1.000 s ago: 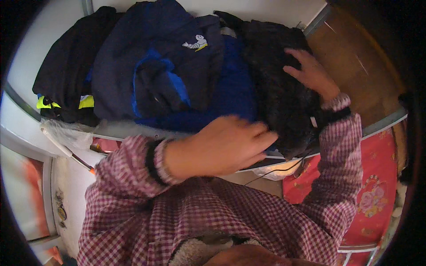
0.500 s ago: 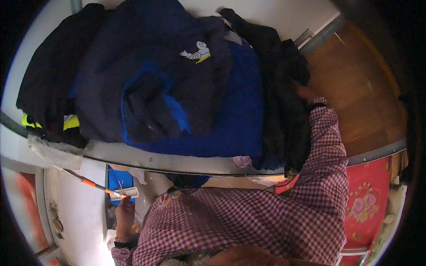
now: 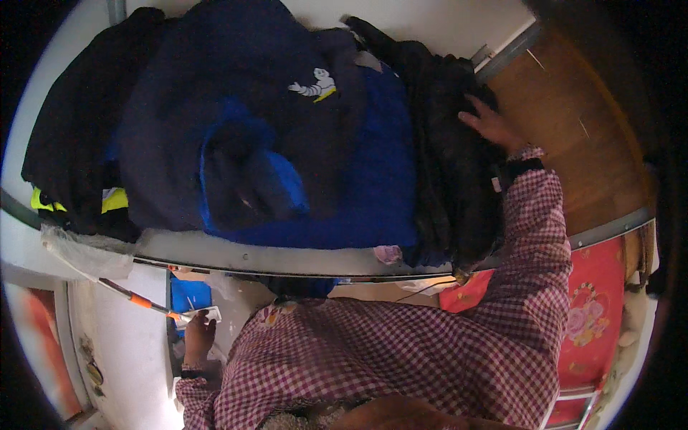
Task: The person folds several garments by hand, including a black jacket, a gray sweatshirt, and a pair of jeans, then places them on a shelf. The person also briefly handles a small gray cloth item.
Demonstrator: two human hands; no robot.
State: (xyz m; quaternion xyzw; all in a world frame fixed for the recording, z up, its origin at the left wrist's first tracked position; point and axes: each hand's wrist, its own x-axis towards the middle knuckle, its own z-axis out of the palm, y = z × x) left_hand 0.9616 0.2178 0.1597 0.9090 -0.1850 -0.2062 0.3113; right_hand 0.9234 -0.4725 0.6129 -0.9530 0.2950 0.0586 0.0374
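My left hand is low at the left, its fingers closed round the end of a thin rod with orange bands. A whitish, gauzy, translucent head tops the rod, against the shelf's front edge beneath the dark clothes. On the right, my right hand lies with fingers apart on a black garment, holding nothing. Beside that garment is a dark navy and blue jacket with a small white figure on it. Farther left sits another black garment with bright yellow strips.
The clothes lie on a shelf with a grey metal edge; a small pinkish crumpled piece is on that edge. Brown wooden board stretches to the right. Below are a red flowered cloth and a blue object.
My right hand has come up from beside the black garment onto its top, fingers now spread. The left hand and rod have shifted only slightly.
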